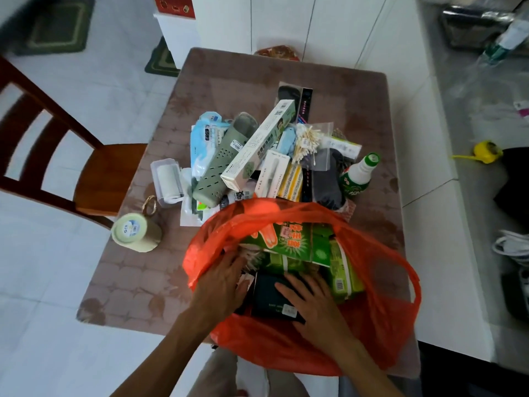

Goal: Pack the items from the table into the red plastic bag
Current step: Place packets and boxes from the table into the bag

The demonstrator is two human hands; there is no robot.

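Note:
The red plastic bag [380, 305] lies open at the table's near edge. Green boxes [297, 243] and a dark flat packet [272, 299] sit inside it. My left hand [226, 279] reaches into the bag's left side with its fingers spread over the contents. My right hand [312, 302] rests flat on the dark packet. Beyond the bag lies a pile: a long white and green box [257, 147], a grey-green perforated holder [223, 164], a bag of cotton swabs [307, 144], a green spray bottle [357, 176] and blue-white packets [206, 141].
A pale cup [134, 233] lies on its side at the table's left, beside a gold ring clip [149, 206] and a lint roller [167, 179]. A wooden chair [54, 156] stands left of the table [369, 110]. A white counter [446, 196] runs along the right.

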